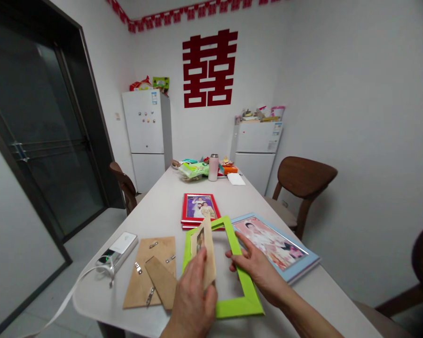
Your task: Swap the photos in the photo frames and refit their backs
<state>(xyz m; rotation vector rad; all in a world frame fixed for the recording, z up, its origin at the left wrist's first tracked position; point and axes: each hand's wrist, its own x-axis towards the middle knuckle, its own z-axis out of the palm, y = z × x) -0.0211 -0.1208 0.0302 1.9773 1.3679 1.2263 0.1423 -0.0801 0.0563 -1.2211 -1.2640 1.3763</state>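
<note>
My left hand is closed on a small photo print, held upright over a lime-green picture frame that lies flat on the white table. My right hand grips the green frame's right side, with the thumb on its inner edge. To the left lies the frame's brown backing board with its metal clips and stand flap facing up.
A red framed photo lies beyond the green frame, a blue framed photo to its right. A white power bank with a cable sits at the left edge. Snacks and a flask stand at the far end. Wooden chairs flank the table.
</note>
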